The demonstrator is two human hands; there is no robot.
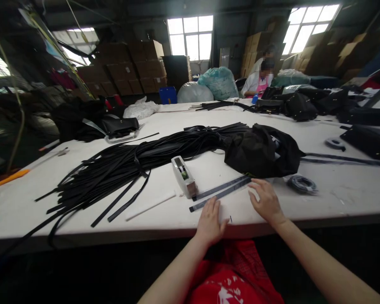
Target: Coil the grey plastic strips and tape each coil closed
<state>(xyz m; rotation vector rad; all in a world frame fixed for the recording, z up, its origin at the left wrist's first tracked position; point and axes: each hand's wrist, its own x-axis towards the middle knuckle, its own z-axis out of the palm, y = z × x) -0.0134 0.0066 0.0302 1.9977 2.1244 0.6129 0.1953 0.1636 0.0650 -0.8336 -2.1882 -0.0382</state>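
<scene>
Two dark flat strips [223,193] lie side by side on the white table, slanting up to the right. My left hand [209,221] rests flat, its fingertips touching the nearer strip. At the right ends of the strips is my right hand [267,200], thumb and fingers apart, fingertips at or just beside the nearer strip; contact there is hard to tell. A white tape dispenser [184,177] stands by the left ends of the strips. Just behind them sits a crumpled black bag [261,152]. A thin white stick [150,206] lies left of my left hand.
A large bundle of black straps [139,158] spreads across the left, some hanging over the front edge. Coiled dark cord [302,184] lies at right, near a grey tape roll [335,144]. Black bags [300,105] cover the far right, where another person [259,80] works.
</scene>
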